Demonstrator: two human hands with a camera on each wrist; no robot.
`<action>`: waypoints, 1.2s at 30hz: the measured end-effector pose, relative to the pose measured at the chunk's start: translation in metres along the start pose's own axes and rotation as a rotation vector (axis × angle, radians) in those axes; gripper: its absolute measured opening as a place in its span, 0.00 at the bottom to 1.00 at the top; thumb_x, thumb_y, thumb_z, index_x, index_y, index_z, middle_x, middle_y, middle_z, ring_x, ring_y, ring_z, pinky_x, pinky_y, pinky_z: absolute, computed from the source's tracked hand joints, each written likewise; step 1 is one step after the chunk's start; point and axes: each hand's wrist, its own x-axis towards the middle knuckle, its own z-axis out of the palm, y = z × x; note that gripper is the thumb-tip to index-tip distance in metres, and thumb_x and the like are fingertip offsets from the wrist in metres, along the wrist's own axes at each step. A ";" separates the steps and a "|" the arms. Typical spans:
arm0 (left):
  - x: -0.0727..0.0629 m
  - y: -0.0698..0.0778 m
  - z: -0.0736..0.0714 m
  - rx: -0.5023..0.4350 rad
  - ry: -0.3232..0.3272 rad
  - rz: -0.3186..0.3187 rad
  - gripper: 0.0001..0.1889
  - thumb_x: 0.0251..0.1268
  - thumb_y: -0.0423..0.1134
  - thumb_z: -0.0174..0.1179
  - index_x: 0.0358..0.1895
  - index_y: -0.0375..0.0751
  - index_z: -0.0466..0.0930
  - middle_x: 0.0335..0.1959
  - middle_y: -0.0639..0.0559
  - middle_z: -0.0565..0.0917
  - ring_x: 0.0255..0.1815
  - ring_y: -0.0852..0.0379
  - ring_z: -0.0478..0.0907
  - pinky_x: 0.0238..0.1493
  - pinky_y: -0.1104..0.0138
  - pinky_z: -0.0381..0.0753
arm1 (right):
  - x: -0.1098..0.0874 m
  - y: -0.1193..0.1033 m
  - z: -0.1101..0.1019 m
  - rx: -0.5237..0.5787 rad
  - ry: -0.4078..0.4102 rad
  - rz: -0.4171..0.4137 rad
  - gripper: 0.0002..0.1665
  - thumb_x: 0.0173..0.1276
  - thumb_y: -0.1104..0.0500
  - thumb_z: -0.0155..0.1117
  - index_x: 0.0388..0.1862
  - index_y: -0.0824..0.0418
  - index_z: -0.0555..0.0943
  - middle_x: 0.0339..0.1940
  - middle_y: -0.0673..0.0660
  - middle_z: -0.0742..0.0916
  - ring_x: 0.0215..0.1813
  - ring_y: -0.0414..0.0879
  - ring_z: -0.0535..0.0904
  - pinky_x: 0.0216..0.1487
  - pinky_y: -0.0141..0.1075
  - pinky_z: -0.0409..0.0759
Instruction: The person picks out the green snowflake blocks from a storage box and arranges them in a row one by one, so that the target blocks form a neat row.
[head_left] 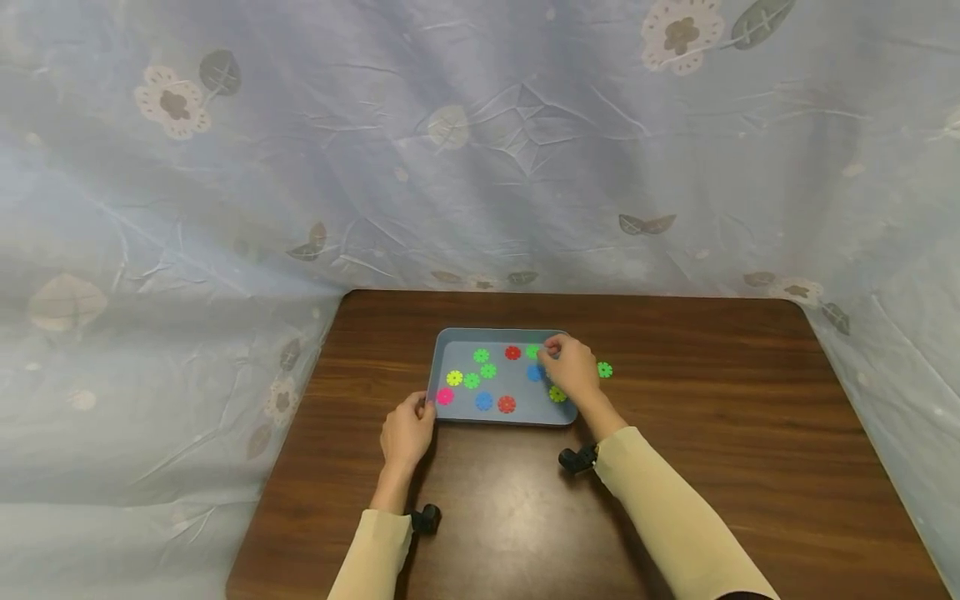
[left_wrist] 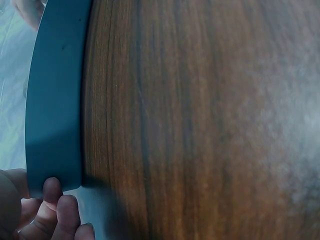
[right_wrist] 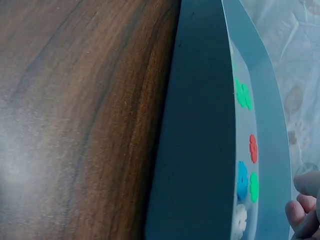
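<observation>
A shallow grey-blue tray (head_left: 517, 419) lies on the table with several flower-shaped plastic discs spread over its floor. My left hand (head_left: 407, 429) grips its near left corner; the left wrist view shows fingertips (left_wrist: 52, 192) against the outer wall. Over the tray's right part is my right hand (head_left: 572, 367), fingers bent, close to a green disc (head_left: 533, 351) and a blue disc (head_left: 535, 372). Whether anything is between those fingers cannot be made out. A white disc (right_wrist: 240, 221) shows in the right wrist view. Red discs (head_left: 507, 404) and a pink disc (head_left: 446, 396) lie nearby.
One green disc (head_left: 604, 369) is outside the tray, just right of my right hand. The brown wood-grain table (head_left: 712, 400) reaches back to a patterned cloth (head_left: 525, 208) hanging behind it. Black wrist cameras (head_left: 427, 519) sit on both wrists.
</observation>
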 end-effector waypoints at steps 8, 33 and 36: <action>0.000 -0.001 -0.001 0.016 0.009 -0.005 0.16 0.73 0.43 0.60 0.57 0.44 0.87 0.22 0.57 0.79 0.19 0.55 0.71 0.20 0.60 0.68 | 0.006 -0.013 0.008 -0.013 -0.022 0.025 0.19 0.73 0.53 0.67 0.54 0.64 0.85 0.46 0.58 0.88 0.46 0.54 0.84 0.48 0.51 0.81; 0.000 -0.001 0.001 0.014 0.010 0.009 0.15 0.73 0.42 0.62 0.57 0.43 0.87 0.19 0.58 0.75 0.16 0.58 0.67 0.17 0.62 0.65 | 0.018 -0.021 0.034 -0.273 -0.060 0.081 0.22 0.75 0.55 0.64 0.57 0.71 0.81 0.51 0.69 0.82 0.49 0.69 0.82 0.48 0.59 0.82; 0.001 -0.001 0.001 0.019 0.011 0.008 0.16 0.73 0.43 0.61 0.57 0.43 0.87 0.19 0.58 0.75 0.17 0.57 0.67 0.18 0.62 0.65 | 0.018 -0.020 0.035 -0.293 -0.056 0.074 0.20 0.75 0.55 0.65 0.55 0.71 0.81 0.49 0.69 0.81 0.48 0.68 0.83 0.47 0.59 0.82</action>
